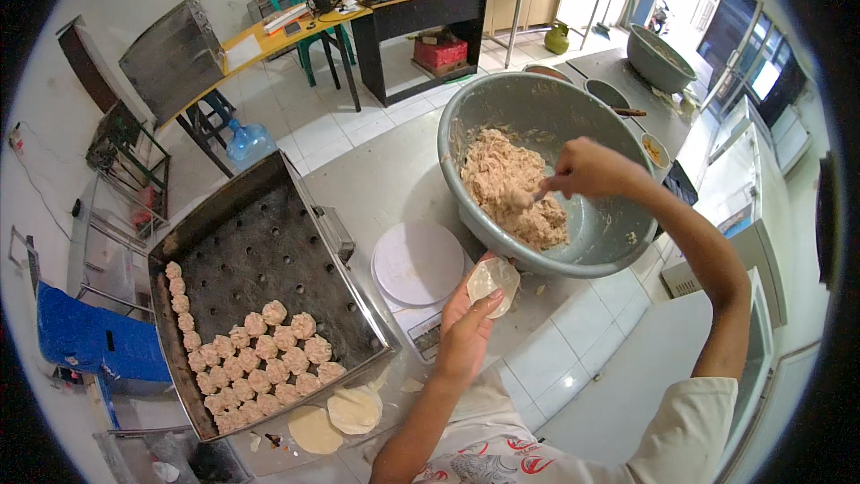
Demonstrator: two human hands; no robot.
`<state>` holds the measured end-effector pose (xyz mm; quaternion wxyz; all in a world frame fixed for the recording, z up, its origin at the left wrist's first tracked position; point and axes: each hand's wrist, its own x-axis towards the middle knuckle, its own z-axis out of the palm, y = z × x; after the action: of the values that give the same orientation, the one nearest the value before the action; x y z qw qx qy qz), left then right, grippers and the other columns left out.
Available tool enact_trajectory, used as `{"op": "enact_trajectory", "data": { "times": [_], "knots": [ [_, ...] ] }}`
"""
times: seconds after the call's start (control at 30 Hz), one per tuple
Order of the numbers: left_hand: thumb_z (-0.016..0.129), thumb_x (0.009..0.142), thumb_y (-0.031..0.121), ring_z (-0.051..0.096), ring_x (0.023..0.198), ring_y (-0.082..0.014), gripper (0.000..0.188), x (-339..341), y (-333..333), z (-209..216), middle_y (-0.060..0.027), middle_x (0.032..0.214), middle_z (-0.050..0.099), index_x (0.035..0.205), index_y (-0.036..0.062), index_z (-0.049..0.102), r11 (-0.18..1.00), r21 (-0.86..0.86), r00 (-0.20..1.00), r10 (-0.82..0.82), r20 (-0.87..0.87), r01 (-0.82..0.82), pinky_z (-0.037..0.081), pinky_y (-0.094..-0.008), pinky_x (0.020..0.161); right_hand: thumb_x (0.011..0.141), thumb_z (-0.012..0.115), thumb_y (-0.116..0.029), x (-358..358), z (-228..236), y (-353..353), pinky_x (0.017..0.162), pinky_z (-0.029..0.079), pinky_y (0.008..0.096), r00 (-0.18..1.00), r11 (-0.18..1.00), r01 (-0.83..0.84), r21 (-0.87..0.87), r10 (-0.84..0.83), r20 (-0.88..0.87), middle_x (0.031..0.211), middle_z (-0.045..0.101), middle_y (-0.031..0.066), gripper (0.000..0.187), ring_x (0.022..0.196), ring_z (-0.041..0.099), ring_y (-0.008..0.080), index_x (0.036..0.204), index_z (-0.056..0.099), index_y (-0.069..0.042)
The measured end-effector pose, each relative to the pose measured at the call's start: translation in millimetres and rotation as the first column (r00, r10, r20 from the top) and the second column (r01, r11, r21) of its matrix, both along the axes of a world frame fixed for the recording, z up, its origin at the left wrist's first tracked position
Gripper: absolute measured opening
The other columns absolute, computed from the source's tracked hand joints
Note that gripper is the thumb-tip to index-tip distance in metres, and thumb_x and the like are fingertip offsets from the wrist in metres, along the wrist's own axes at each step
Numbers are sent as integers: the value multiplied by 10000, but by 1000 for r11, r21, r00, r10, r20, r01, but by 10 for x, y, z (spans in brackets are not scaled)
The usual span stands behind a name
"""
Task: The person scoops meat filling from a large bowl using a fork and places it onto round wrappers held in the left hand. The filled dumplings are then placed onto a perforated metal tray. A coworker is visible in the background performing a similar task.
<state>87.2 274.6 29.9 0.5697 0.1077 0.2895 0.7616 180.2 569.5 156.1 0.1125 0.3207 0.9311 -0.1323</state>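
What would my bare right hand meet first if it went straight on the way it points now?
Your right hand would probably meet the lumpy, pale pink mixture in the large, round, grey plastic basin, though its exact height above that mound is hard to judge from one view.

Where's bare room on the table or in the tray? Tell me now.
On the steel table, a free patch lies between the perforated metal tray and gray basin, beyond the round-topped white scale. The tray's far part is bare. Crowded: the tray's near end, packed with dumplings, and the table's near edge, holding dough wrappers.
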Motion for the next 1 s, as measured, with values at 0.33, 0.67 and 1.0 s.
{"op": "enact_trajectory", "data": {
  "times": [0.33, 0.67, 1.0],
  "knots": [
    [585, 1055, 80, 513, 1464, -237, 629, -66, -3, 9, -151, 1565, 547, 1637, -47, 385, 1000, 30, 997, 7, 73, -10, 355, -392, 1255, 1007, 731, -586, 730, 760, 324, 520, 395, 307, 907, 994, 110, 22, -91, -411, 603, 606, -9, 593, 571, 521, 75, 769, 800, -48],
    [571, 1058, 72, 523, 1469, -253, 608, -73, -82, -7, -174, 1587, 539, 1629, -50, 399, 999, -27, 998, 29, 54, -28, 362, -386, 1260, 926, 791, -504, 270, 76, 291, 805, 632, 510, 959, 926, 137, 352, -213, 187, 900, 783, 230, 517, 889, 784, 402, 966, 817, 11],
    [589, 1052, 60, 536, 1452, -238, 617, -52, 3, -59, -155, 1565, 559, 1631, -42, 400, 1000, 13, 999, 4, 52, -4, 379, -383, 1246, 1004, 707, -391, -376, -330, 126, 755, 625, 487, 991, 959, -52, 277, 16, 130, 869, 787, 210, 415, 805, 792, 360, 890, 823, -9]
  ]
}}
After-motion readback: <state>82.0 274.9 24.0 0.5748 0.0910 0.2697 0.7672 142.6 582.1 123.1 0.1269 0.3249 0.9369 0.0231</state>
